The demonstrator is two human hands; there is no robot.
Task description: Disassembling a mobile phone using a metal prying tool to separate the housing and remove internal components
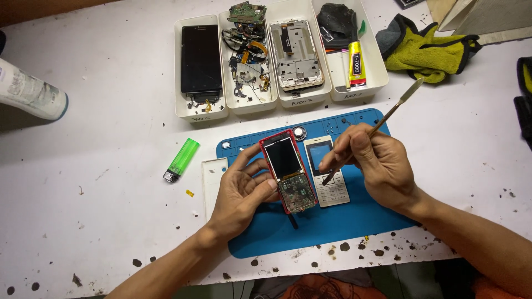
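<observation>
phone screen (283, 159) dark, red-framed, mid-mat | glue tube (357, 65) yellow-black, right tray | black screen panel (201, 58) left tray

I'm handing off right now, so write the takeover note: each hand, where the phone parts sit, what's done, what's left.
Left hand: holds the red phone body, front cover off, screen and circuit board exposed, over the blue mat.
Right hand: grips a metal pry tool, tip down on the white keypad cover lying on the mat beside the phone.
White back cover lies at the mat's left edge; green lighter further left. Parts trays stand behind the mat.
Done: phone opened, both covers off.
Left: board and screen remain in the red frame.
</observation>
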